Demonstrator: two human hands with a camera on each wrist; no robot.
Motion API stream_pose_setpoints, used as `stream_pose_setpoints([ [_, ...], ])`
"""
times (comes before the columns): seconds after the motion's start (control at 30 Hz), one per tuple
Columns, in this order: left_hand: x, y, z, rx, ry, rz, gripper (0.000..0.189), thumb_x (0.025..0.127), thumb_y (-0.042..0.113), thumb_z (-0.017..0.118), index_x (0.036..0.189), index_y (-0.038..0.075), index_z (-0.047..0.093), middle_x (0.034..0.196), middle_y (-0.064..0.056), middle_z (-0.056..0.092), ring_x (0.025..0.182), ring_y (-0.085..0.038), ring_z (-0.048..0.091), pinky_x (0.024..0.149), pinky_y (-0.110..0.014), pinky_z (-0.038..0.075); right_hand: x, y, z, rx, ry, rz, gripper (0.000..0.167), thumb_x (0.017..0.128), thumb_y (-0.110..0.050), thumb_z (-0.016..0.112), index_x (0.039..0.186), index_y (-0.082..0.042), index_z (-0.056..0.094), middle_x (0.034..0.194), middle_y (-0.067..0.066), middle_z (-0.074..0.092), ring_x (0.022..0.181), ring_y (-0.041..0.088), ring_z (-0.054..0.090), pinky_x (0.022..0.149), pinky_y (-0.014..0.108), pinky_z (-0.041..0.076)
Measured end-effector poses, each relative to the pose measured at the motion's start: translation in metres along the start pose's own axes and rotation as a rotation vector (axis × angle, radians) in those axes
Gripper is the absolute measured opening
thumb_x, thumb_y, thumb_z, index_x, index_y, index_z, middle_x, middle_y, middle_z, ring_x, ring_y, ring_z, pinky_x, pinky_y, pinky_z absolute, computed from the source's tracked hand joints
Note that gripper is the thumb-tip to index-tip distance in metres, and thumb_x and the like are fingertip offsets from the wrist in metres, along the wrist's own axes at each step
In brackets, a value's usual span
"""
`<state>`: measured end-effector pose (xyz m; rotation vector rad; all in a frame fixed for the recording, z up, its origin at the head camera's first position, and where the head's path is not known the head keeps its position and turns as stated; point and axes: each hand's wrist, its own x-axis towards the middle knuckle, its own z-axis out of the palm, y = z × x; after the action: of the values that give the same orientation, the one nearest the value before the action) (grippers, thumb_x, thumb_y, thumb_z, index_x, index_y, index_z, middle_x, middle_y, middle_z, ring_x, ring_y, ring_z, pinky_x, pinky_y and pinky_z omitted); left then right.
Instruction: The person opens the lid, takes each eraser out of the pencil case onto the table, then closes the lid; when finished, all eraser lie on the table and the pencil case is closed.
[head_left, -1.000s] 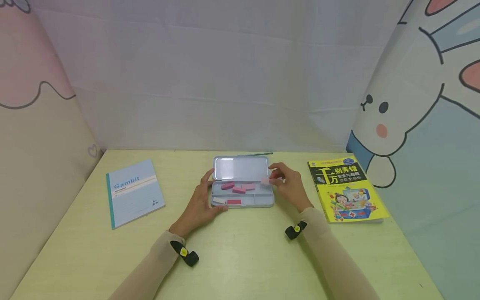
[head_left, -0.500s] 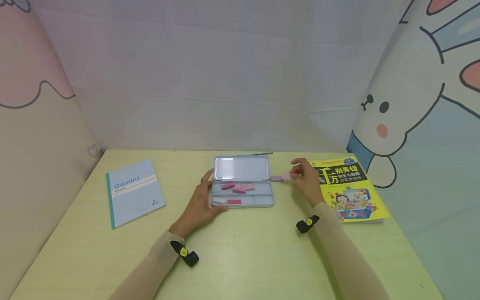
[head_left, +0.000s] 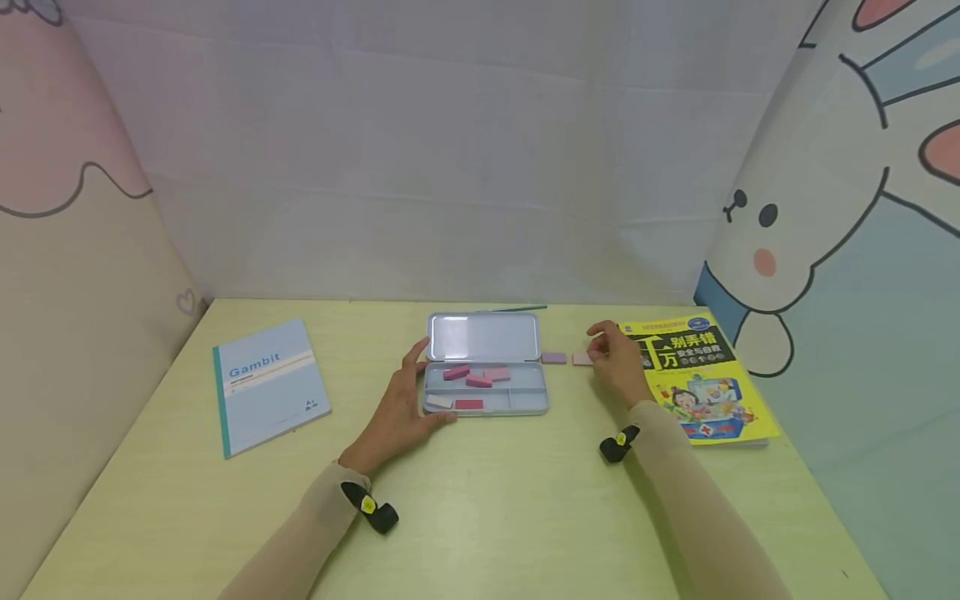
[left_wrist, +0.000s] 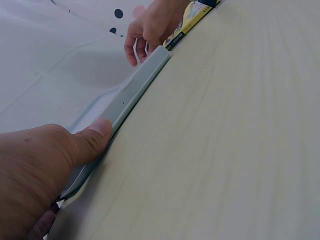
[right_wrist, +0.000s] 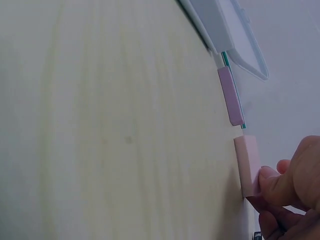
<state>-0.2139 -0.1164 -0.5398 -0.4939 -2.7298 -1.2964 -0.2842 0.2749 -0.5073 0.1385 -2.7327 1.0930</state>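
A pale blue tin case point(head_left: 527, 402) lies on the table with its lid point(head_left: 483, 337) raised behind it. Inside its compartments are several pink blocks point(head_left: 477, 381) and a white block point(head_left: 438, 402), eraser-like in shape. My left hand point(head_left: 397, 417) holds the case at its left end, thumb point(left_wrist: 97, 132) along the front wall and fingers at the back corner. To the right of the case, my right hand point(head_left: 618, 362) pinches the end of a pale pink block point(right_wrist: 247, 162) at the table surface. A lilac block point(head_left: 554, 358) lies between that block and the case.
A yellow book point(head_left: 708, 400) lies at the right, partly behind my right hand. At the left is a blue notebook point(head_left: 270, 387). A thin green stick point(head_left: 525, 307) lies behind the lid. White cloth point(head_left: 450, 167) rises along the table's back edge.
My right hand has carried the pale pink block out of the case area rightward and down to the table, in line with the lilac block. My left hand stays on the case.
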Motion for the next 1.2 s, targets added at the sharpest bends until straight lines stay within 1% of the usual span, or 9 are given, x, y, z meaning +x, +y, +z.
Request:
stream_pose_setpoints([
  [0.13,0.000,0.001,-0.001,0.008,-0.003,0.003,0.129,0.082,0.027,0.096,0.172,0.033,0.004,0.157,-0.022,0.051,0.145,-0.042,0.050,0.124,-0.065,0.041,0.000,-0.004,0.000,-0.015,-0.007,-0.016,0.032,0.098,0.011,0.060,0.129,0.003,0.061,0.101,0.023,0.071,0.092,0.034,0.066,0.087,0.046,0.053],
  [0.27,0.001,0.001,-0.001,0.007,0.003,0.008,0.129,0.082,0.027,0.096,0.172,0.033,0.004,0.157,-0.023,0.052,0.145,-0.042,0.050,0.124,-0.065,0.042,-0.001,-0.008,0.000,-0.029,-0.003,-0.019,0.031,0.100,0.009,0.060,0.130,0.003,0.060,0.104,0.023,0.072,0.093,0.034,0.065,0.089,0.046,0.052],
  [0.43,0.002,0.001,-0.001,0.011,0.003,0.000,0.129,0.082,0.028,0.096,0.172,0.035,0.003,0.158,-0.022,0.051,0.147,-0.043,0.049,0.124,-0.066,0.041,-0.001,-0.008,0.002,-0.029,0.024,-0.063,0.030,0.100,0.010,0.059,0.129,0.005,0.060,0.106,0.024,0.073,0.096,0.038,0.068,0.089,0.050,0.053],
  [0.53,0.002,0.001,-0.001,0.013,-0.005,-0.014,0.130,0.082,0.028,0.096,0.172,0.035,0.003,0.159,-0.022,0.050,0.148,-0.043,0.048,0.125,-0.066,0.040,-0.001,-0.007,0.005,-0.004,0.048,-0.089,0.031,0.100,0.010,0.059,0.131,0.005,0.059,0.111,0.027,0.073,0.102,0.042,0.069,0.091,0.054,0.054],
  [0.67,0.001,0.001,-0.001,0.011,-0.008,-0.014,0.129,0.082,0.028,0.096,0.172,0.035,0.003,0.159,-0.022,0.050,0.148,-0.043,0.048,0.125,-0.066,0.040,-0.005,-0.012,0.008,0.036,0.073,-0.070,0.036,0.101,0.004,0.062,0.136,0.002,0.057,0.120,0.027,0.071,0.110,0.044,0.067,0.096,0.055,0.054],
  [0.77,0.001,-0.001,0.000,0.012,-0.005,-0.003,0.130,0.082,0.028,0.096,0.172,0.035,0.002,0.158,-0.022,0.051,0.147,-0.042,0.049,0.124,-0.066,0.041,-0.008,-0.022,0.010,0.044,0.073,-0.045,0.038,0.101,-0.004,0.067,0.137,-0.002,0.058,0.122,0.025,0.072,0.112,0.042,0.068,0.096,0.052,0.054],
  [0.93,0.001,-0.002,0.000,0.012,-0.003,0.004,0.130,0.082,0.028,0.096,0.172,0.036,0.002,0.158,-0.021,0.051,0.146,-0.042,0.049,0.123,-0.065,0.042,-0.012,-0.039,0.020,0.041,0.041,-0.065,0.038,0.099,-0.009,0.072,0.135,-0.004,0.061,0.118,0.021,0.075,0.109,0.038,0.070,0.093,0.048,0.056],
  [1.0,0.001,-0.003,0.001,0.012,0.000,0.006,0.130,0.082,0.029,0.096,0.172,0.036,0.002,0.158,-0.021,0.051,0.146,-0.042,0.049,0.123,-0.066,0.042,-0.015,-0.046,0.025,0.053,0.009,-0.098,0.037,0.099,-0.009,0.073,0.134,-0.003,0.062,0.116,0.021,0.075,0.107,0.037,0.071,0.092,0.049,0.058],
  [1.2,0.001,-0.002,0.000,-0.004,0.000,0.006,0.131,0.081,0.028,0.096,0.172,0.036,0.003,0.158,-0.021,0.051,0.145,-0.042,0.050,0.123,-0.066,0.042,-0.028,-0.066,0.041,0.092,-0.101,-0.164,0.033,0.098,-0.009,0.074,0.129,-0.003,0.065,0.112,0.015,0.075,0.106,0.032,0.071,0.097,0.050,0.060],
])
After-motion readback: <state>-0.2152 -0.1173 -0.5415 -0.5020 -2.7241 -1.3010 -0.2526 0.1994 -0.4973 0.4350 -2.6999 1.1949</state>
